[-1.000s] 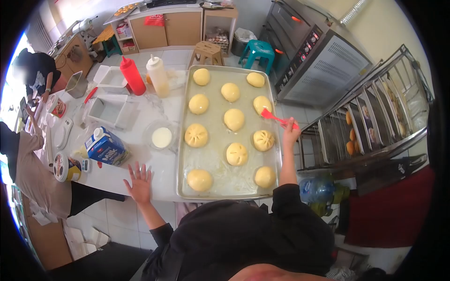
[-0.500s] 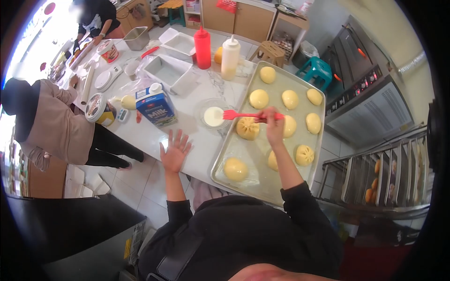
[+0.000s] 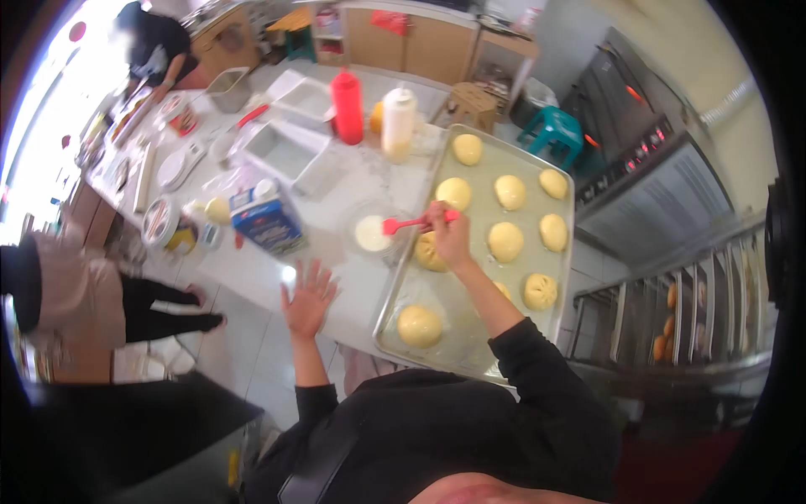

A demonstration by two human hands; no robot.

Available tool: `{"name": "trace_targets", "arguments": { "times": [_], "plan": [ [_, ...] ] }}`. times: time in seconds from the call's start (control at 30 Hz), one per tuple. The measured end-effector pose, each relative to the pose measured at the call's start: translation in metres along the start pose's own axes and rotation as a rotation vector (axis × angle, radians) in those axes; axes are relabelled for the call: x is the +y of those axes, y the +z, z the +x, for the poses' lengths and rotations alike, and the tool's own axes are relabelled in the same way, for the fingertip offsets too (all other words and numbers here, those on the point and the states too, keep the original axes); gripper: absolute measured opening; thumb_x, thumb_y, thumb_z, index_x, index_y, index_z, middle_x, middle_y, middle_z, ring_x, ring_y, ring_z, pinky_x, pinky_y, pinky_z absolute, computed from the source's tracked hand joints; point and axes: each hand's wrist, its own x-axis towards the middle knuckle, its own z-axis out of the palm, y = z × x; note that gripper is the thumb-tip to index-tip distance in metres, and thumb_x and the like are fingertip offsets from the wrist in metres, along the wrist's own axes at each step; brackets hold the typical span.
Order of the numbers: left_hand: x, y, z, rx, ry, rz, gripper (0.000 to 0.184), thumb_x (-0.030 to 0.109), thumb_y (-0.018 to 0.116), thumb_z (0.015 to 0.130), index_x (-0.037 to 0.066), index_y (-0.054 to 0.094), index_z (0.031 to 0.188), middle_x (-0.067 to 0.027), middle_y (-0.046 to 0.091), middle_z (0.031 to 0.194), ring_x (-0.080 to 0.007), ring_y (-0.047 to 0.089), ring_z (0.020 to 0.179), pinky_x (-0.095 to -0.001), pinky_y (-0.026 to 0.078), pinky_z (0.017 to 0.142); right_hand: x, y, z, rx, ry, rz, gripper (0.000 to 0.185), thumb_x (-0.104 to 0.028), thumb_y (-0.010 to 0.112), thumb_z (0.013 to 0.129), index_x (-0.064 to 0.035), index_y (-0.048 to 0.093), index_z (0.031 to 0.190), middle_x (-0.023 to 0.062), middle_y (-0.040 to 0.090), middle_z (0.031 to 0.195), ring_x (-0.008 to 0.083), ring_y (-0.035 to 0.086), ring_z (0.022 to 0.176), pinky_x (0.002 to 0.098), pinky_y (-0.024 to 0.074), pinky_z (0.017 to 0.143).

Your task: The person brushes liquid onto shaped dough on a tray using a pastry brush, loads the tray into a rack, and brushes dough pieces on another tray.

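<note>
My right hand (image 3: 449,235) grips the handle of a red brush (image 3: 411,223) above the left side of the baking tray (image 3: 466,340). The brush head is over the right part of a glass bowl of white liquid (image 3: 372,233). Several glossy dough balls (image 3: 505,242) sit on the tray, some of them pleated or slit on top, like the pleated bun (image 3: 540,291). My hand and forearm partly hide some buns. Spread-fingered and holding nothing, my left hand (image 3: 309,301) is at the table's front edge, nearest to the blue milk carton (image 3: 265,218).
Behind the bowl stand a red squeeze bottle (image 3: 347,107) and a pale one (image 3: 398,124). White containers (image 3: 287,153) and a scale (image 3: 180,165) are further left. Two other people are at the left. An oven (image 3: 651,202) and a tray rack (image 3: 697,315) stand at the right.
My right hand has brought the brush from a right-hand bun leftward to the bowl. The view has swung left. The nearer person at the left has shifted toward the frame's edge.
</note>
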Motion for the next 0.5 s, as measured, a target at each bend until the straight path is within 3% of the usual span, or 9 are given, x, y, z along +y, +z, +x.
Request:
{"name": "trace_targets", "arguments": {
  "times": [0.1, 0.2, 0.3, 0.37, 0.5],
  "plan": [
    [-0.001, 0.000, 0.000, 0.023, -0.017, 0.007, 0.058, 0.050, 0.031, 0.090, 0.022, 0.022, 0.140, -0.0088, 0.020, 0.145, -0.0321, 0.027, 0.130, -0.0521, 0.019, 0.105, 0.016, -0.008, 0.000, 0.021, 0.093, -0.007, 0.038, -0.030, 0.041, 0.095, -0.0012, 0.050, 0.072, 0.0060, 0.057, 0.065, 0.0117, 0.058, 0.057, 0.0250, 0.0514, 0.054],
    [-0.003, 0.002, 0.001, 0.073, -0.004, 0.063, 0.056, 0.050, 0.031, 0.090, 0.024, 0.022, 0.140, -0.0075, 0.020, 0.146, -0.0312, 0.027, 0.130, -0.0514, 0.019, 0.105, 0.000, -0.037, -0.001, 0.209, 0.209, 0.415, 0.034, -0.029, 0.044, 0.093, -0.0036, 0.053, 0.073, 0.0077, 0.060, 0.065, 0.0144, 0.059, 0.057, 0.0290, 0.0497, 0.049],
    [-0.003, 0.007, 0.001, 0.093, -0.025, 0.042, 0.056, 0.051, 0.030, 0.090, 0.026, 0.022, 0.140, -0.0066, 0.019, 0.146, -0.0309, 0.027, 0.130, -0.0511, 0.019, 0.105, 0.006, -0.104, -0.009, 0.394, 0.262, 0.661, 0.031, -0.031, 0.044, 0.093, -0.0070, 0.051, 0.074, 0.0095, 0.061, 0.069, 0.0168, 0.060, 0.057, 0.0314, 0.0526, 0.052],
    [-0.004, 0.011, 0.002, 0.129, -0.030, 0.039, 0.056, 0.051, 0.030, 0.090, 0.026, 0.022, 0.140, -0.0061, 0.019, 0.146, -0.0309, 0.027, 0.130, -0.0513, 0.019, 0.105, 0.016, -0.170, -0.020, 0.508, 0.206, 0.728, 0.035, -0.036, 0.044, 0.092, -0.0100, 0.046, 0.069, 0.0095, 0.060, 0.070, 0.0171, 0.060, 0.058, 0.0266, 0.0526, 0.055],
    [-0.004, 0.011, 0.004, 0.113, -0.046, 0.070, 0.056, 0.052, 0.030, 0.090, 0.027, 0.021, 0.140, -0.0059, 0.018, 0.147, -0.0314, 0.025, 0.130, -0.0522, 0.020, 0.104, 0.021, -0.291, -0.040, 0.821, 0.030, 0.465, 0.036, -0.037, 0.043, 0.093, -0.0098, 0.045, 0.069, 0.0087, 0.060, 0.069, 0.0157, 0.059, 0.057, 0.0261, 0.0514, 0.055]
  ]
}}
